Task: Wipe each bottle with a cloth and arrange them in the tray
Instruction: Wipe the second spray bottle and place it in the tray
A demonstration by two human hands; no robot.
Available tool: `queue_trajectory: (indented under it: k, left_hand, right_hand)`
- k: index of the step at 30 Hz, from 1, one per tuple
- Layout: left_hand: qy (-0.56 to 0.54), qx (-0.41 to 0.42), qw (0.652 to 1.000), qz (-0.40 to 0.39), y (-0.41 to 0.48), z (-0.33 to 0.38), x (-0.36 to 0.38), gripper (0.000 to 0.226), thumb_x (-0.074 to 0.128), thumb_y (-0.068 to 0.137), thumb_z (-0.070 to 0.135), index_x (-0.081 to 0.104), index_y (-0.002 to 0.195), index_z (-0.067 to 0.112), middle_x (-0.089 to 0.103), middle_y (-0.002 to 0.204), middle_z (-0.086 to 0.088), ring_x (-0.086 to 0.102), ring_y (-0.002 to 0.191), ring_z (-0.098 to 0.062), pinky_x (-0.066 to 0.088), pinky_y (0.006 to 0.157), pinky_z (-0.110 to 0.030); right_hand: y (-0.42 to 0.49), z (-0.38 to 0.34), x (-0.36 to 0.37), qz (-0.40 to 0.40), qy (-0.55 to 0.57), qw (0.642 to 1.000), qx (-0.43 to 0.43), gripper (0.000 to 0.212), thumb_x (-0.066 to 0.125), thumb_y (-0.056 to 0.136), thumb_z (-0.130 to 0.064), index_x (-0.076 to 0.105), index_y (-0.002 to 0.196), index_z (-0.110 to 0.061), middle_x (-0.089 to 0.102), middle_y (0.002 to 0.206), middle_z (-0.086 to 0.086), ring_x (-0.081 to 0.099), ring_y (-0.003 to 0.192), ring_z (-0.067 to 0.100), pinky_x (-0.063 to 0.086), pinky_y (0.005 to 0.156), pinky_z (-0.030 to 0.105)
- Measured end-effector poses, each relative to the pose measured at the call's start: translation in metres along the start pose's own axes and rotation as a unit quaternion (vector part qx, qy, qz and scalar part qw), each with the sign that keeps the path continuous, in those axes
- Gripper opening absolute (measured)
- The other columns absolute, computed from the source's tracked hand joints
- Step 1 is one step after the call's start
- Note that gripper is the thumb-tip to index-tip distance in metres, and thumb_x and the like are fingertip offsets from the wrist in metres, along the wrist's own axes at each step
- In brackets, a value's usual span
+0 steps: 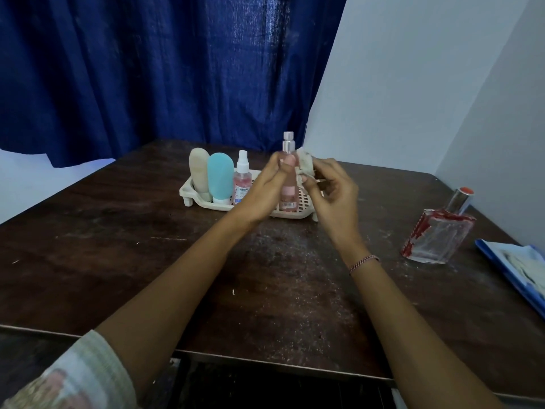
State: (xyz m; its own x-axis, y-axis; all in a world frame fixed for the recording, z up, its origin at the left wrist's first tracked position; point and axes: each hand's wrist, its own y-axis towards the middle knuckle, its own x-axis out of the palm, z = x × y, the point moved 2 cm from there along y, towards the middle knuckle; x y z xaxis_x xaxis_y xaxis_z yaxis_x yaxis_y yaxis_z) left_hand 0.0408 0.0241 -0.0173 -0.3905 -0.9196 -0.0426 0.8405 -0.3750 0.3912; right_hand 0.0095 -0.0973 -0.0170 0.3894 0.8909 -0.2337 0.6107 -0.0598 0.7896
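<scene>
My left hand (262, 187) grips a slim pink spray bottle (288, 196) upright above the table, in front of the tray. My right hand (330, 190) pinches a small white cloth (305, 163) against the bottle's upper right side. Behind my hands the white slotted tray (188, 191) holds a beige tube bottle (199, 172), a light blue tube bottle (220, 177) and a small pink spray bottle (242, 178), all standing at its left end. A clear square glass bottle (439, 231) with red marks and a silver cap stands on the table to the right.
The dark wooden table (118, 246) is speckled with dust. A blue folder with white cloth or paper on it (519, 267) lies at the right edge. A blue curtain (147, 69) hangs behind and a white wall stands to the right.
</scene>
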Motion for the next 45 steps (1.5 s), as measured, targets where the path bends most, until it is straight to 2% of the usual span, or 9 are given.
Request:
queue_trajectory:
  k: [4, 9, 15, 18, 21, 27, 32, 39, 45]
  left_hand:
    - [-0.187, -0.014, 0.982, 0.032, 0.003, 0.009, -0.003, 0.028, 0.027, 0.103, 0.033, 0.044, 0.113, 0.013, 0.061, 0.12, -0.017, 0.062, 0.104, -0.022, 0.052, 0.09, -0.037]
    - [-0.333, -0.024, 0.942, 0.043, 0.004, 0.016, -0.008, 0.038, 0.023, 0.103, 0.038, 0.039, 0.113, 0.006, 0.064, 0.113, -0.021, 0.066, 0.101, -0.028, 0.057, 0.076, -0.037]
    - [-0.518, -0.022, 0.855, 0.023, 0.004, 0.025, -0.012, 0.039, 0.028, 0.101, 0.043, 0.037, 0.116, 0.008, 0.065, 0.11, -0.024, 0.067, 0.101, -0.03, 0.051, 0.092, -0.046]
    - [-0.551, -0.019, 0.834, 0.018, 0.002, 0.029, -0.012, 0.038, 0.031, 0.1, 0.043, 0.046, 0.103, 0.009, 0.065, 0.109, -0.023, 0.068, 0.098, -0.03, 0.046, 0.095, -0.05]
    - [-0.57, -0.009, 0.821, 0.03, 0.004, 0.03, -0.016, 0.037, 0.031, 0.1, 0.043, 0.043, 0.11, 0.009, 0.063, 0.11, -0.024, 0.067, 0.097, -0.032, 0.046, 0.094, -0.051]
    - [-0.56, 0.0, 0.828, 0.036, 0.002, 0.034, -0.013, 0.035, 0.029, 0.102, 0.04, 0.045, 0.1, 0.009, 0.065, 0.1, -0.023, 0.069, 0.09, -0.03, 0.05, 0.088, -0.049]
    - [-0.567, -0.008, 0.822, 0.052, -0.001, 0.036, -0.018, 0.033, 0.034, 0.101, 0.038, 0.048, 0.097, 0.008, 0.067, 0.095, -0.021, 0.07, 0.087, -0.028, 0.051, 0.087, -0.048]
    - [-0.516, -0.033, 0.853, 0.071, 0.001, 0.028, -0.022, 0.035, 0.034, 0.1, 0.038, 0.048, 0.091, 0.008, 0.056, 0.075, -0.006, 0.06, 0.074, -0.016, 0.057, 0.079, -0.035]
    - [-0.39, -0.024, 0.913, 0.118, 0.003, 0.026, -0.026, 0.031, 0.032, 0.101, 0.038, 0.046, 0.098, 0.011, 0.053, 0.076, -0.004, 0.058, 0.065, -0.012, 0.054, 0.067, -0.026]
  right_hand:
    - [-0.003, -0.009, 0.0, 0.008, -0.005, 0.999, -0.05, 0.025, 0.068, 0.08, -0.001, 0.067, 0.103, -0.01, 0.064, 0.099, 0.0, 0.062, 0.092, 0.014, 0.053, 0.078, 0.03]
    - [-0.005, -0.025, 0.005, 0.008, -0.063, 0.991, -0.122, 0.017, 0.067, 0.08, -0.002, 0.068, 0.098, -0.003, 0.059, 0.097, 0.001, 0.057, 0.092, 0.012, 0.049, 0.081, 0.022]
    - [-0.009, -0.037, 0.011, 0.014, -0.135, 0.965, -0.226, 0.017, 0.065, 0.082, -0.002, 0.064, 0.098, 0.002, 0.059, 0.099, 0.014, 0.054, 0.096, 0.017, 0.049, 0.085, 0.028]
    - [-0.01, -0.034, 0.015, -0.01, -0.167, 0.956, -0.239, 0.018, 0.066, 0.082, -0.004, 0.064, 0.099, 0.003, 0.061, 0.102, 0.016, 0.055, 0.098, 0.022, 0.049, 0.087, 0.032]
    - [-0.009, -0.033, 0.015, -0.005, -0.17, 0.958, -0.233, 0.018, 0.065, 0.083, -0.003, 0.065, 0.099, 0.003, 0.061, 0.102, 0.016, 0.055, 0.098, 0.02, 0.05, 0.087, 0.032]
    - [-0.008, -0.037, 0.007, 0.048, -0.151, 0.964, -0.213, 0.018, 0.06, 0.086, -0.001, 0.065, 0.103, 0.005, 0.06, 0.1, 0.016, 0.054, 0.097, 0.016, 0.05, 0.086, 0.029]
    - [-0.009, -0.034, 0.011, -0.001, -0.152, 0.96, -0.233, 0.023, 0.062, 0.084, 0.001, 0.065, 0.107, 0.004, 0.062, 0.104, 0.017, 0.055, 0.099, 0.02, 0.05, 0.088, 0.032]
    - [-0.009, -0.025, 0.01, 0.019, -0.103, 0.98, -0.167, 0.019, 0.062, 0.084, 0.002, 0.066, 0.102, 0.002, 0.062, 0.102, 0.012, 0.058, 0.098, 0.018, 0.054, 0.081, 0.037]
    - [-0.006, -0.014, 0.011, -0.069, -0.098, 0.984, -0.13, 0.02, 0.064, 0.082, 0.003, 0.069, 0.101, -0.002, 0.061, 0.099, 0.002, 0.056, 0.091, 0.006, 0.051, 0.078, 0.018]
